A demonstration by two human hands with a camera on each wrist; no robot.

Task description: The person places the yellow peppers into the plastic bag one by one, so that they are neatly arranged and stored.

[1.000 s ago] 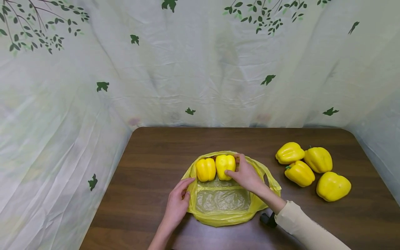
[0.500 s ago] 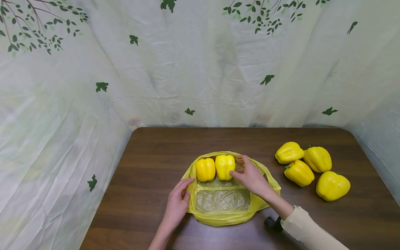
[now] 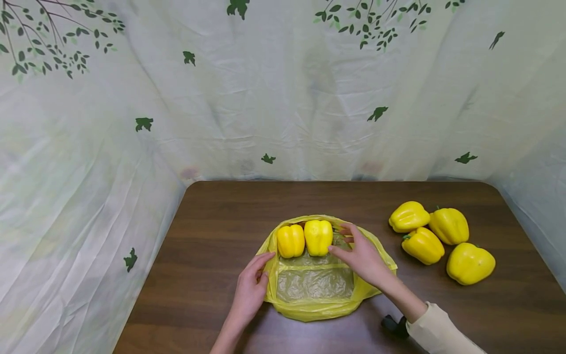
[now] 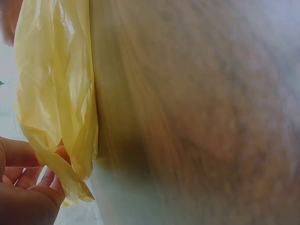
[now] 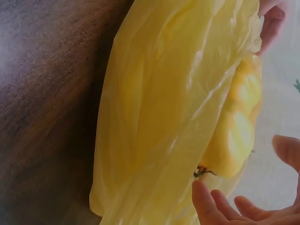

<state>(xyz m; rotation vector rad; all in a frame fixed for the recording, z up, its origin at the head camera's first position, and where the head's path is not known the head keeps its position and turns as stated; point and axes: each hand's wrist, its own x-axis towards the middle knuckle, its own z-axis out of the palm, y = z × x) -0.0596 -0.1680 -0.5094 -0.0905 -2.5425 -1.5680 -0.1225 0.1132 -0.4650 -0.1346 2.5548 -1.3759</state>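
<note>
A yellow plastic bag lies on the table, its mouth spread wide. Side by side at the far end of it sit two yellow bell peppers, the left pepper and the right pepper. At the bag's left edge, my left hand pinches the plastic; the left wrist view shows the bag's edge among its fingers. My right hand hovers over the bag's right part, fingers spread, just right of the right pepper and apart from it. A green stem shows near its fingers in the right wrist view.
Several more yellow bell peppers lie grouped on the right of the brown wooden table. A black item is at the right wrist. A pale curtain with printed leaves hangs behind the table.
My right hand has let go of the right pepper and drawn back a little to the right, its fingers opening. The left hand and the bag have stayed in place.
</note>
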